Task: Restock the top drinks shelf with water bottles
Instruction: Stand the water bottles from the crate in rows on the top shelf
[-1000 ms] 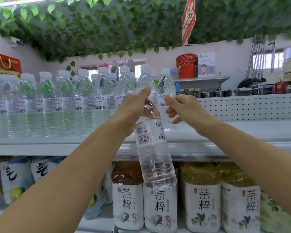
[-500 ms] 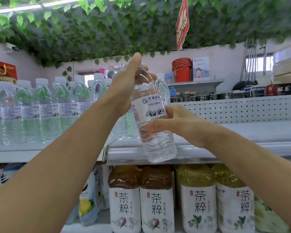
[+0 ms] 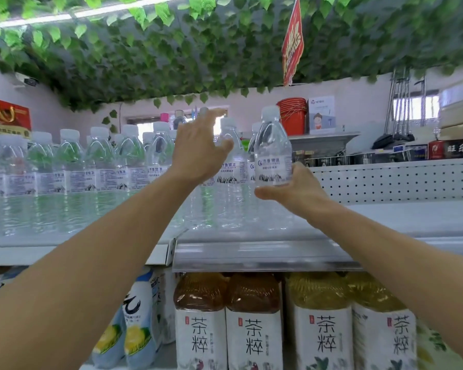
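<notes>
- Green leaves point(image 3: 171, 57) hang over the white top shelf point(image 3: 265, 252).
- Right hand point(image 3: 292, 190) wraps the clear plastic water bottle point(image 3: 271, 150) low down — upright, ready to set down.
- Left hand point(image 3: 198, 153), fingers spread and holding nothing, hovers by the bottle row point(image 3: 91, 166) beside it.

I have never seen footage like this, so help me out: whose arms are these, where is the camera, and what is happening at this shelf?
There is no machine here. A person wears a camera on the head, so you see their own two arms reaching forward. The right hand grips a water bottle upright, around its lower part, above the top shelf. The left hand is open, fingers spread, in front of the row of water bottles standing on that shelf. On the shelf below stand tea bottles.
</notes>
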`<state>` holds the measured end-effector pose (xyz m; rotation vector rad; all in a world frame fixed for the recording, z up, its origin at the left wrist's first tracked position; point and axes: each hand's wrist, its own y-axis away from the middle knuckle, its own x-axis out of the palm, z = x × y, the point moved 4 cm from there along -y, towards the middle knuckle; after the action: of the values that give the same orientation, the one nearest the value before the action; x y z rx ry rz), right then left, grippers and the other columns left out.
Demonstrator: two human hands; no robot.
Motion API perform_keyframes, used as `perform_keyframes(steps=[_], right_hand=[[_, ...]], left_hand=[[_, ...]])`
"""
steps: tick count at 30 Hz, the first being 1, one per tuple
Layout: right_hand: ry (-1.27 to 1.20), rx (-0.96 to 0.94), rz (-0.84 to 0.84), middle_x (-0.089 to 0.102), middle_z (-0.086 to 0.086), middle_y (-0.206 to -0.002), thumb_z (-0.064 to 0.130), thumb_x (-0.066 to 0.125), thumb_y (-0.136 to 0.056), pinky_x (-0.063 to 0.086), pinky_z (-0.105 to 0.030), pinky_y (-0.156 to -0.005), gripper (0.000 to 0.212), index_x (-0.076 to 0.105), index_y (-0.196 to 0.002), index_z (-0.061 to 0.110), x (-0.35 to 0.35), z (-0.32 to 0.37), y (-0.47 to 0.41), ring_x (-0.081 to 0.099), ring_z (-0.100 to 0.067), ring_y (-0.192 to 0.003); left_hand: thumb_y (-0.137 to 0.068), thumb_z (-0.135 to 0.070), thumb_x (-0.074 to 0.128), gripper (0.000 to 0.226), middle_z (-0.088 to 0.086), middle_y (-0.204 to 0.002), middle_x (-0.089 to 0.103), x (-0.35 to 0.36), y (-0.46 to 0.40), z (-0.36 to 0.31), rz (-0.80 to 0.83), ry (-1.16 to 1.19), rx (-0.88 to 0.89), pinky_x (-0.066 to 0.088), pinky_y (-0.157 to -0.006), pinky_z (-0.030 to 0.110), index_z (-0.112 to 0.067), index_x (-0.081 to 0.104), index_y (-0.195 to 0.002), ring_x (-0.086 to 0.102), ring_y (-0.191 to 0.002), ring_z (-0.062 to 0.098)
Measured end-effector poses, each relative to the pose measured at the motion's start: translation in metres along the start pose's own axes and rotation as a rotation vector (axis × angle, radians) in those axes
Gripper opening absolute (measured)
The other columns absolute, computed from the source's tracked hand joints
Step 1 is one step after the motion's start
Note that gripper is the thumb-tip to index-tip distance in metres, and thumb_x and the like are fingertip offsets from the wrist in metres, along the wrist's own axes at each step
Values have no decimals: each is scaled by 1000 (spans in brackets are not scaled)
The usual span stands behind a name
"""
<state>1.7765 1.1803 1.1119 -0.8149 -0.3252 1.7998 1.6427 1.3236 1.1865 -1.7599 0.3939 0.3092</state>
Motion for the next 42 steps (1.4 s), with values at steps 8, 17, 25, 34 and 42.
perform_keyframes(steps=[8,17,25,34,42], right_hand=[[82,-3,57,61,5,-120,52,87,-64,44,-29,-81,83,47,-129,18,14,-8,-14,58,-17,-108],[116,-49,77,55,7,-122,39,85,-74,36,-30,-85,74,43,-132,19,15,-13,-12,50,-15,-107],[125,-24,106,51,-2,-134,40,86,-71,39,-31,-94,82,42,-137,19,20,-12,-16,51,-20,-116],[1,125,251,50,-1,-130,20,80,-73,39,-38,-96,86,30,-143,20,29,-18,-19,49,-24,-120],[157,102,205,47,-7,-140,26,78,-80,37,-35,-90,83,28,-146,16,18,-4,2,47,-24,-118]], left_hand=[[-88,-63,58,88,14,-161,27,22,-30,11,181,-404,76,-7,-123,47,-28,16,-156,12,-152,26],[-81,-60,69,92,3,-151,45,19,-34,15,166,-296,58,-5,-122,47,-29,23,-154,25,-148,20],[-81,-56,70,91,5,-152,44,19,-32,15,165,-280,41,-3,-123,48,-28,23,-154,24,-148,20],[-83,-49,72,92,7,-157,36,17,-26,12,182,-250,27,1,-124,48,-26,20,-156,20,-150,21],[-88,-45,69,84,9,-158,32,6,14,7,168,-213,31,13,-120,42,-21,25,-155,20,-148,25]])
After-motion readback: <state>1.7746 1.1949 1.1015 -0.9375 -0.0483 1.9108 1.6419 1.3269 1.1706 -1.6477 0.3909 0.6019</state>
